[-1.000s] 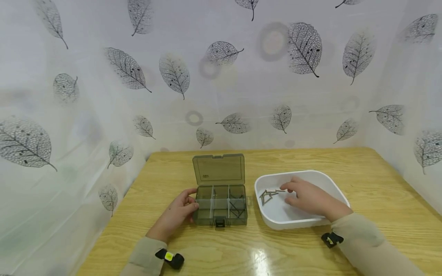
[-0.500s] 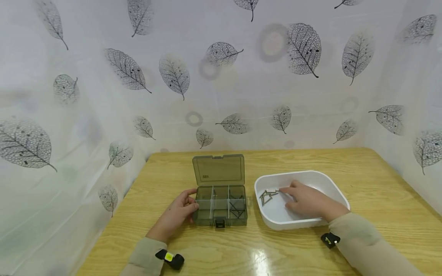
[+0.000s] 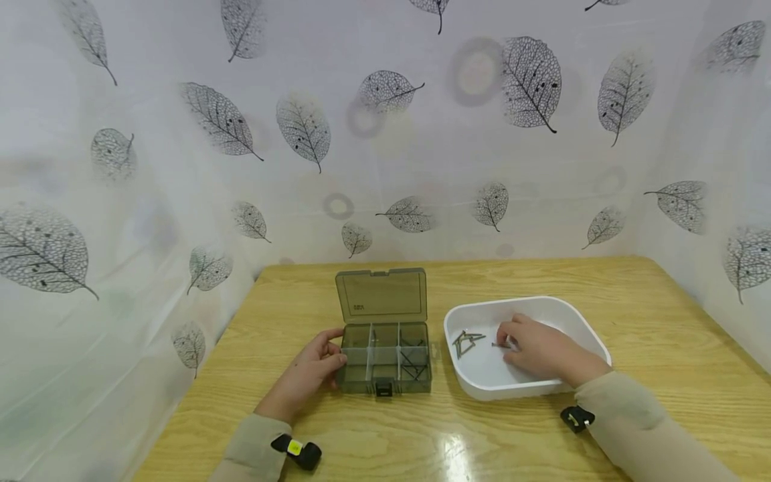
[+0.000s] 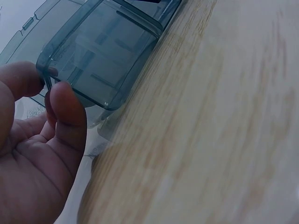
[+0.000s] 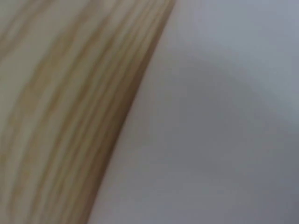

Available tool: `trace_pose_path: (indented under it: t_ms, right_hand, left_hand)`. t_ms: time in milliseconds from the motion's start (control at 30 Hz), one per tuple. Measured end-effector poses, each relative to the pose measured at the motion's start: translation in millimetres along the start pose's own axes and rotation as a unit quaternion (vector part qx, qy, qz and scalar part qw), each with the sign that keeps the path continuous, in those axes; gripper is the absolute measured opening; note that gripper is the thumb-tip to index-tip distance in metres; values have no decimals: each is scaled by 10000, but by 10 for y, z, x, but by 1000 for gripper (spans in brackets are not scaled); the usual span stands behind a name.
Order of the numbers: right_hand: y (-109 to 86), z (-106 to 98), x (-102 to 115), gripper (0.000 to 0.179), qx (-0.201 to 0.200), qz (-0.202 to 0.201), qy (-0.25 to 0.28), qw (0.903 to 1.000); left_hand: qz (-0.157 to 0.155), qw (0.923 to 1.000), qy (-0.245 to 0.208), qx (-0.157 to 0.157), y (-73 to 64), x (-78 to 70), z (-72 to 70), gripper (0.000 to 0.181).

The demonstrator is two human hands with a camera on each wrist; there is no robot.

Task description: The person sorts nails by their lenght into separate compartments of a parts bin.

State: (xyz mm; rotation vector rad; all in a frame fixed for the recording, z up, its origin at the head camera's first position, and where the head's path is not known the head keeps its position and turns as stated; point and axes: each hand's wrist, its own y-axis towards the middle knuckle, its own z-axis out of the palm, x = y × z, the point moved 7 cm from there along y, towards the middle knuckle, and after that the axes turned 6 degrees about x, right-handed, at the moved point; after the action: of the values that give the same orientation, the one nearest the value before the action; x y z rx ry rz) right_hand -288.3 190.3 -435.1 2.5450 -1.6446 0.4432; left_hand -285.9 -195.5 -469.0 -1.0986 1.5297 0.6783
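My right hand [image 3: 536, 345] is down in the white tray [image 3: 512, 389], thumb and fingers pinching one screw [image 3: 496, 345] (one end pokes out past them), with a loose cluster of screws [image 3: 467, 351] lying just left of them. My left hand [image 3: 312, 363] grips the side of the divided box [image 3: 384, 356] on the table [image 3: 385, 435], which stands immediately right of those fingers, its lid [image 3: 385, 294] raised.

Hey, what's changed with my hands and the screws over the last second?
Your right hand has curled its fingers, and the screw they touched has moved right and toward you, away from the other screws; whether it's pinched isn't clear. Your left hand still holds the open box; box and white tray stayed put.
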Motion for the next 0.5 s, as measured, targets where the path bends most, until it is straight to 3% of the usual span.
trace_pose_path:
  t_ms: [167, 500]
  right_hand:
    - [4, 7, 35, 13, 126, -190, 222, 9995]
    - [6, 25, 75, 15, 278, -337, 172, 9989]
  left_hand:
    - [26, 10000, -17, -10, -1, -1, -4, 53]
    - [20, 10000, -18, -23, -7, -11, -2, 54]
